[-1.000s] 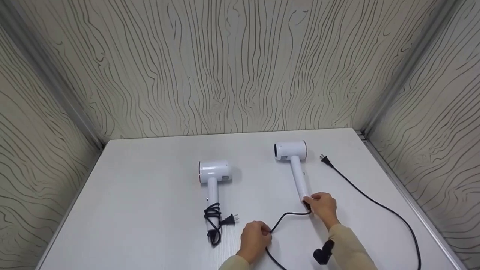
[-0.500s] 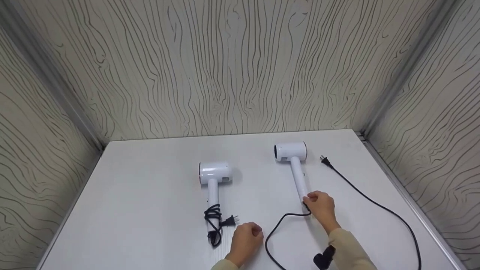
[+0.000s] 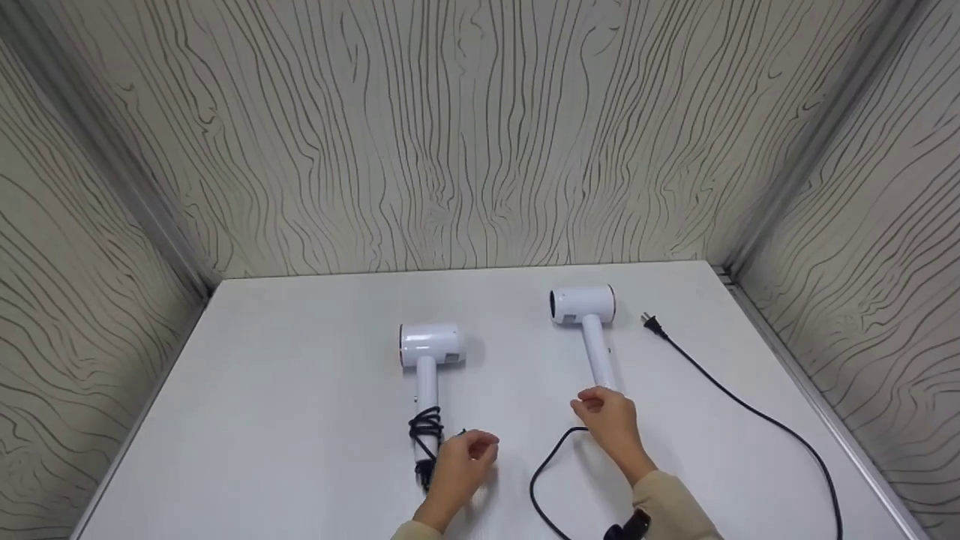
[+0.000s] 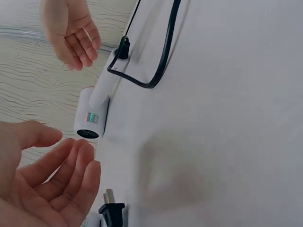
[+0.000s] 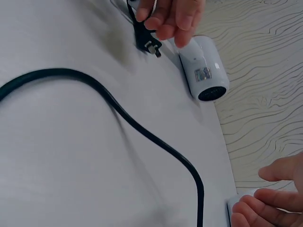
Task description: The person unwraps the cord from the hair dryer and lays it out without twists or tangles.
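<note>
Presently our left hand [image 3: 459, 466] and right hand [image 3: 613, 427] hover loosely curved, holding nothing; the glossy white hammer-shaped hair dryer [image 3: 585, 306] lies far right on the smooth white table [image 3: 300, 360], probably slippery, best gripped by its slim handle [image 3: 598, 352].

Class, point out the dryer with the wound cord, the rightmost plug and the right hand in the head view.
Dryer with the wound cord [image 3: 433, 345]: head view, white barrel.
Rightmost plug [image 3: 653, 325]: head view, black body.
Right hand [image 3: 611, 424]: head view, back.
</note>
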{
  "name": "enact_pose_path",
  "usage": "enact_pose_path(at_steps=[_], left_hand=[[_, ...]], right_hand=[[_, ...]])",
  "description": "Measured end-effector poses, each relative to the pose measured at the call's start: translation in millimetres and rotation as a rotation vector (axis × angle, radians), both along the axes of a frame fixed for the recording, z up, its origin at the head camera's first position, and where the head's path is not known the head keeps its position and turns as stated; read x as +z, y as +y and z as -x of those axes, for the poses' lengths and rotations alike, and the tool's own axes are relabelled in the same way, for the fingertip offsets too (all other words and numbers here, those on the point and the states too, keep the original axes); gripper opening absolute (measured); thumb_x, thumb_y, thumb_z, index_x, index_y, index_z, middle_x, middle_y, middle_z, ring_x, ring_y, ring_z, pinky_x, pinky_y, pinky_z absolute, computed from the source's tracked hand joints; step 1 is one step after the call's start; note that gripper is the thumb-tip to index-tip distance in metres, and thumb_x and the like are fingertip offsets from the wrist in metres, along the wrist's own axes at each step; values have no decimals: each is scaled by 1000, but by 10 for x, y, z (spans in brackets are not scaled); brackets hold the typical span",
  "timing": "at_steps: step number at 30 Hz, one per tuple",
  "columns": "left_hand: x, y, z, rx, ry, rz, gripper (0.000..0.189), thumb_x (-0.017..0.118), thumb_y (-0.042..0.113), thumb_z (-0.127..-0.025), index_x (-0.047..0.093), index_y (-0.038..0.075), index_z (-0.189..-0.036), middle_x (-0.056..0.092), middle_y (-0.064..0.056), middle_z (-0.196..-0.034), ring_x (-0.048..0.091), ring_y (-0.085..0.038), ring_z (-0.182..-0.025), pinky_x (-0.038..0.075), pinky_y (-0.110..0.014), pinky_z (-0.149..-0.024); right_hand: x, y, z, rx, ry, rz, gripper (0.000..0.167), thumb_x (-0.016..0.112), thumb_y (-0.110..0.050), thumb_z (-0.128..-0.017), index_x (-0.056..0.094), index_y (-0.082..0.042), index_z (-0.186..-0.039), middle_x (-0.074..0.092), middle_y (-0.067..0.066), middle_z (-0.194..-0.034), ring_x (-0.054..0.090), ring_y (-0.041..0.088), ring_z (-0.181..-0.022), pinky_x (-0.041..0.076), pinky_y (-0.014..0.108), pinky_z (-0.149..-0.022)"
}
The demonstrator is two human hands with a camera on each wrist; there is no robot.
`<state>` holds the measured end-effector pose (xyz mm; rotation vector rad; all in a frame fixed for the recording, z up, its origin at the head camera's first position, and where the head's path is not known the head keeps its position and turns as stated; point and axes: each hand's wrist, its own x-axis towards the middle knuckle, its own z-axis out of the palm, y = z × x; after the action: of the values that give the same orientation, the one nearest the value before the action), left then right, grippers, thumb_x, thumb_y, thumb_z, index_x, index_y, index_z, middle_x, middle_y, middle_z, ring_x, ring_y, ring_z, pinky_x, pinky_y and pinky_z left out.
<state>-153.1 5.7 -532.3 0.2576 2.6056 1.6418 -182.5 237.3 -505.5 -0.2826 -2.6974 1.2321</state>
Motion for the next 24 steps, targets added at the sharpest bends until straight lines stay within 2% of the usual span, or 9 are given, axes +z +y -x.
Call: enact_pose_path(at_steps=[3, 12, 18, 24], left_hand=[[34, -98, 14, 25, 0, -33, 13, 64, 8, -87, 70, -1, -94, 71, -8, -83, 60, -2, -70, 51, -14, -64], [83, -373, 47, 152, -12, -94, 15, 63, 8, -89, 70, -3, -98, 73, -13, -88, 63, -3, -72, 52, -13, -64], [93, -523, 69, 237, -19, -130, 15, 63, 6, -89, 70, -4, -99, 73, -15, -87, 62, -1, -70, 52, -12, -64], [79, -670, 81, 319, -33, -107, 15, 63, 10, -90, 71, 1, -100, 73, -12, -91, 59, 1, -72, 51, -12, -65]], right_hand=[[-22, -106, -37, 23, 0, 12, 14, 70, -6, -82, 70, 5, -91, 71, 15, -82, 65, 18, -75, 52, 18, -63], [-75, -349, -100, 95, 35, 23, 11, 71, -6, -82, 70, 2, -89, 71, 13, -81, 65, 17, -75, 52, 17, -63], [-111, -487, -124, 128, 20, 49, 11, 71, -6, -82, 70, 2, -90, 70, 12, -82, 65, 16, -76, 52, 17, -63], [-169, -657, -143, 193, 22, 55, 13, 70, -8, -83, 70, 2, -91, 71, 11, -82, 65, 16, -75, 53, 17, -63]])
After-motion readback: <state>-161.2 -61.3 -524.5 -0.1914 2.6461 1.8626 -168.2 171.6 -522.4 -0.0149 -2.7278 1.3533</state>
